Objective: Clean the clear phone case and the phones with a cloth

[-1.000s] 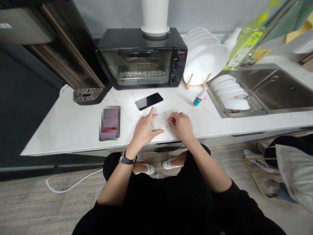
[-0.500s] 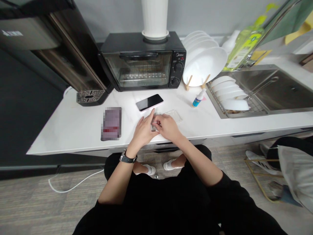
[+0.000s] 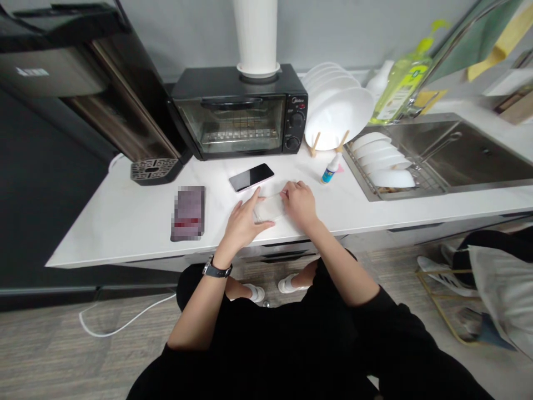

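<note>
A clear, flat case (image 3: 270,208) lies on the white counter between my hands. My left hand (image 3: 244,222) spans its left end, thumb at the near edge and fingers at the far edge. My right hand (image 3: 300,204) is closed at its right end, with fingertips pinched; what they pinch is too small to make out. Just beyond the case rests a phone (image 3: 252,178), dark screen up. A small spray bottle (image 3: 328,171) with a blue label stands to the right, beside a pink scrap. Left of my hands lies a pixelated purple item (image 3: 189,214).
A toaster oven (image 3: 237,111) stands at the back, with a dispenser machine (image 3: 154,169) to its left. White plates (image 3: 339,116) stand in a rack at its right. The sink (image 3: 462,150) holds bowls. Another person's shoe (image 3: 441,272) shows at lower right.
My right hand has moved right, from close beside my left hand to the case's right end. More of the clear case shows between my hands. The camera view has shifted slightly.
</note>
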Demonstrator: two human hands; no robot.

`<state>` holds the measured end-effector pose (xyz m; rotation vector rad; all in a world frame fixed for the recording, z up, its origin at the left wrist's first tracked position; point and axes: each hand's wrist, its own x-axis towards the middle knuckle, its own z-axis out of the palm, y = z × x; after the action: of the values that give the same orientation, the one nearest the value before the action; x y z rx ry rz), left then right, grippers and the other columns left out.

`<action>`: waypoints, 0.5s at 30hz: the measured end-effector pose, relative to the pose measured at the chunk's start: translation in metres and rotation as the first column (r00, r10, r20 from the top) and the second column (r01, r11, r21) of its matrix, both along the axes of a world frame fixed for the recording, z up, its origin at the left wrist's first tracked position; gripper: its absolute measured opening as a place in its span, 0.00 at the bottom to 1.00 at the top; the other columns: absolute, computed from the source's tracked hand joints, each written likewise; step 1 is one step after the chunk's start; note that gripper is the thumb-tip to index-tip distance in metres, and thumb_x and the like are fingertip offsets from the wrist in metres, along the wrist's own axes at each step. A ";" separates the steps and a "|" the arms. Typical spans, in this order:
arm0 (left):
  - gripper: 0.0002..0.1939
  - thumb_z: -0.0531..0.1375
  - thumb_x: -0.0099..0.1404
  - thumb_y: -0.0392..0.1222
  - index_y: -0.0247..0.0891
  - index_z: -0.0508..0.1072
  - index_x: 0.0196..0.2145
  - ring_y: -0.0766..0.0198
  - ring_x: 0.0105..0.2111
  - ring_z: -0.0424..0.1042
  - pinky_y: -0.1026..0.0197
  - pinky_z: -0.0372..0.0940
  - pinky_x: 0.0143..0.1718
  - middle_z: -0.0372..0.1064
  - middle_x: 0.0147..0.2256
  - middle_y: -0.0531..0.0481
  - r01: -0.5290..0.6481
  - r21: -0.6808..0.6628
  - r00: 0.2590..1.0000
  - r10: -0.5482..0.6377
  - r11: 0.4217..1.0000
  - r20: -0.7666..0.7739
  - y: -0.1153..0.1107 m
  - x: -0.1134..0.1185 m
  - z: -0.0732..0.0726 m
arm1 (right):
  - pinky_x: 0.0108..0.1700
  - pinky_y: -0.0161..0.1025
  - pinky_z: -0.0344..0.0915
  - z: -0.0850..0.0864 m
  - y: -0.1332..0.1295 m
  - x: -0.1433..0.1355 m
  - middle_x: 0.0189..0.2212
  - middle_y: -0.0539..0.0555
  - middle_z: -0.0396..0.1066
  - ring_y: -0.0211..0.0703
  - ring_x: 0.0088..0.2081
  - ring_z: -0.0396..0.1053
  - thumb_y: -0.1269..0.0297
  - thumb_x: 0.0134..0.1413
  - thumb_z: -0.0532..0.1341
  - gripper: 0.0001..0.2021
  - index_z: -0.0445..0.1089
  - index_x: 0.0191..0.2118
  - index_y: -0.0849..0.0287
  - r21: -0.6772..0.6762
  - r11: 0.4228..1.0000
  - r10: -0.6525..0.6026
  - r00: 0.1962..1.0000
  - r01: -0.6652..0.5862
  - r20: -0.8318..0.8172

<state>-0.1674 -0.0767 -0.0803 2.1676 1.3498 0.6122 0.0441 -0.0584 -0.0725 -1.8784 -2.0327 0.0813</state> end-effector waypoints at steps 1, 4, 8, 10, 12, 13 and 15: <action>0.57 0.72 0.67 0.47 0.50 0.43 0.82 0.46 0.73 0.67 0.32 0.47 0.79 0.70 0.71 0.44 0.005 0.003 1.000 -0.005 1.000 0.004 0.000 0.000 -0.001 | 0.54 0.48 0.62 0.000 0.001 -0.010 0.47 0.66 0.82 0.59 0.52 0.72 0.65 0.74 0.59 0.10 0.76 0.50 0.63 -0.010 0.999 0.036 0.999 -0.037 -0.020; 0.57 0.71 0.67 0.44 0.48 0.43 0.82 0.47 0.71 0.70 0.34 0.50 0.79 0.70 0.71 0.43 0.006 0.023 1.000 -0.005 1.000 -0.015 0.001 -0.002 -0.005 | 0.54 0.46 0.63 0.000 -0.005 -0.039 0.43 0.62 0.82 0.56 0.50 0.72 0.64 0.74 0.59 0.09 0.76 0.47 0.60 -0.019 0.975 0.220 0.971 -0.223 -0.098; 0.56 0.68 0.65 0.36 0.45 0.44 0.82 0.48 0.69 0.71 0.36 0.51 0.79 0.69 0.72 0.42 -0.020 0.056 0.998 0.023 0.998 -0.053 0.002 -0.003 -0.011 | 0.53 0.43 0.64 -0.002 -0.016 -0.053 0.37 0.55 0.79 0.50 0.45 0.72 0.66 0.71 0.60 0.07 0.75 0.41 0.56 -0.010 0.933 0.343 0.895 -0.361 -0.285; 0.56 0.70 0.65 0.40 0.43 0.46 0.82 0.46 0.70 0.70 0.37 0.56 0.77 0.68 0.72 0.40 -0.017 0.072 0.999 0.020 0.997 -0.036 0.001 -0.003 -0.011 | 0.51 0.42 0.65 -0.002 -0.012 -0.039 0.34 0.52 0.77 0.47 0.42 0.71 0.62 0.71 0.60 0.07 0.73 0.39 0.55 0.009 0.946 0.290 0.839 -0.323 -0.461; 0.55 0.73 0.66 0.46 0.42 0.50 0.81 0.45 0.69 0.69 0.39 0.63 0.73 0.71 0.70 0.40 -0.001 0.105 1.000 0.001 0.995 -0.005 -0.002 -0.004 -0.009 | 0.49 0.41 0.67 0.000 -0.001 -0.013 0.34 0.50 0.74 0.44 0.39 0.70 0.55 0.72 0.59 0.11 0.70 0.39 0.54 0.067 0.971 0.218 0.739 -0.228 -0.637; 0.53 0.73 0.67 0.47 0.42 0.51 0.81 0.45 0.67 0.70 0.40 0.65 0.71 0.73 0.68 0.41 0.002 0.128 1.000 -0.003 0.992 0.008 -0.005 -0.004 -0.007 | 0.49 0.41 0.67 0.001 0.005 0.002 0.34 0.49 0.73 0.44 0.39 0.69 0.50 0.72 0.57 0.14 0.68 0.38 0.53 0.102 0.977 0.205 0.678 -0.190 -0.706; 0.48 0.71 0.69 0.49 0.43 0.55 0.79 0.45 0.65 0.71 0.41 0.67 0.69 0.75 0.65 0.42 -0.024 0.182 1.000 0.023 0.983 0.008 -0.012 -0.005 -0.002 | 0.49 0.41 0.68 0.002 0.016 0.032 0.34 0.49 0.69 0.43 0.40 0.69 0.40 0.70 0.56 0.19 0.65 0.38 0.51 0.181 0.977 0.211 0.577 -0.110 -0.789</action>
<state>-0.1722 -0.0892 -0.0822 2.2932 1.3646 0.7778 0.0765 -0.0421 -0.0702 -1.2016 -1.4781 0.7239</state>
